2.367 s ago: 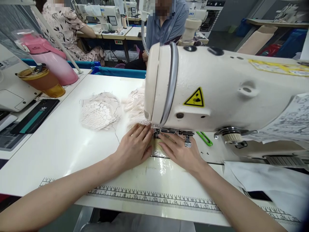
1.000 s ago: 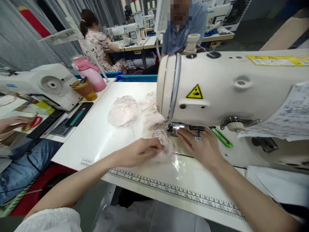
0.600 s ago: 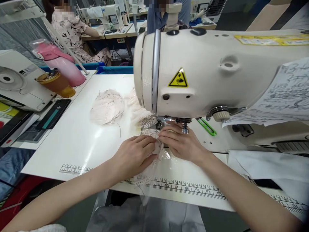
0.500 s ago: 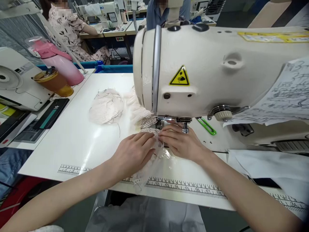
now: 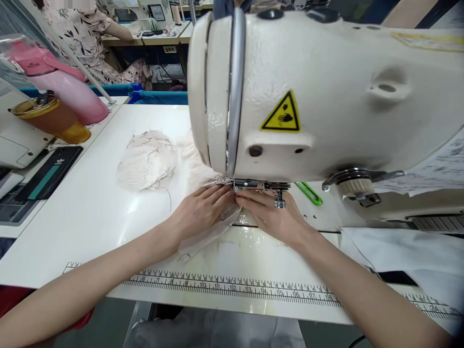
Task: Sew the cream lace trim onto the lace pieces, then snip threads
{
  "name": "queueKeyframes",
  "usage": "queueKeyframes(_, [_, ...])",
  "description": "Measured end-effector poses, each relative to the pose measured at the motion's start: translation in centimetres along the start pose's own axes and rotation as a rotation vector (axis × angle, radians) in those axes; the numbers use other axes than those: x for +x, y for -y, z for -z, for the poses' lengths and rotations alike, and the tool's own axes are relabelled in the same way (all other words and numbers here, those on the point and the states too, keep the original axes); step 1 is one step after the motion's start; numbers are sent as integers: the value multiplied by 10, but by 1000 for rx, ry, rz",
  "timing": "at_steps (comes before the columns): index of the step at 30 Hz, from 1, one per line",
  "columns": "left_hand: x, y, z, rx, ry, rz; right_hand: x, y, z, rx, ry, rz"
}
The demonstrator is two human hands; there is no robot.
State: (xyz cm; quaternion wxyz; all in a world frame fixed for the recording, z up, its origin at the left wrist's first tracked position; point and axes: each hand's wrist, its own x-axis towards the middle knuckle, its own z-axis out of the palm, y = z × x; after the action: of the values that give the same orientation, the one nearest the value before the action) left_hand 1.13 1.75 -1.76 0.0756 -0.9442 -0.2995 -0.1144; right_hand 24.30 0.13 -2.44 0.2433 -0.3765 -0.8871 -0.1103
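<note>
Here, two hands [image 5: 203,208] [image 5: 275,217] at pale fabric [image 5: 212,235]

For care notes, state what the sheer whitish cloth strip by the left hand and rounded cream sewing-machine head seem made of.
Sheer whitish cloth strip: matte, perhaps synthetic, from its translucency; fibre unclear. Sewing-machine head: probably painted metal, glossy with highlights; plastic possible.

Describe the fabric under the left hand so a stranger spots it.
Start at the cream sewing machine, then drop to the left hand below its head. Sheer pale fabric trails from under that hand toward the printed ruler; unlike the round pale pile farther left, a hand partly covers it.
</note>
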Motion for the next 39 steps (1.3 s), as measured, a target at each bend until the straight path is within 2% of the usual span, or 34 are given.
queueKeyframes(7, [0,4,-8,23,-75,-23,4,6,7,19,56,-79])
queueKeyframes(14, [-1,5,-9,82,-97,-53,6,6,8,-11,56,-50])
queueKeyframes(18, [0,6,-8,102,-71,-58,5,3,5,7,52,-40])
queueKeyframes(27, [2,7,-3,138,-93,-79,0,5,4,61,104,-139])
queueKeyframes(30, [4,5,8,154,-134,-75,-1,2,-1,70,72,-79])
queueKeyframes(33, [-1,-1,30,132,-143,-37,-1,0,-5,30,45,-16])
queueKeyframes(36, [-21,-11,51,28,-54,-86,0,0,-4,-26,47,-14])
queueKeyframes(39, [-50,-21,57,19,4,-130,0,3,-1,-67,60,-32])
